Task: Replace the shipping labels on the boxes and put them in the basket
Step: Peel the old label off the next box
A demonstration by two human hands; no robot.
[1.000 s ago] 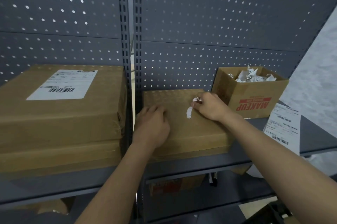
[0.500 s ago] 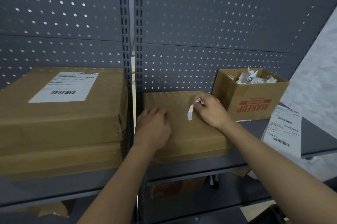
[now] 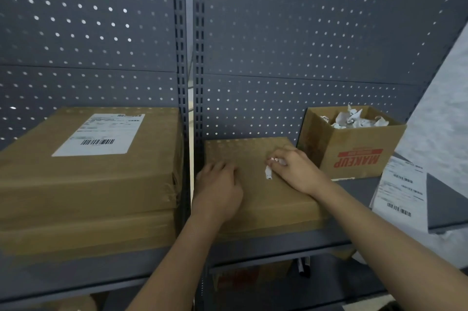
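Observation:
A flat brown cardboard box [image 3: 258,199] lies on the grey shelf in front of me, its top bare of any label. My left hand [image 3: 217,190] rests on its left part, fingers curled down against the cardboard. My right hand [image 3: 296,172] pinches a small crumpled strip of white label paper [image 3: 269,172] just above the box top. To the left, two larger brown boxes are stacked; the upper box [image 3: 96,159] carries a white shipping label [image 3: 101,134] with a barcode. No basket is in view.
An open "MAKEUP" carton [image 3: 354,151] holding crumpled white paper scraps stands at the back right. A sheet of printed labels [image 3: 402,191] hangs over the shelf's right edge. Grey pegboard panels and an upright post [image 3: 188,57] back the shelf [image 3: 278,245]. More items sit on a lower shelf.
My right hand has shifted slightly while keeping the paper strip pinched; the strip now looks shorter and more crumpled. The left hand stays on the box.

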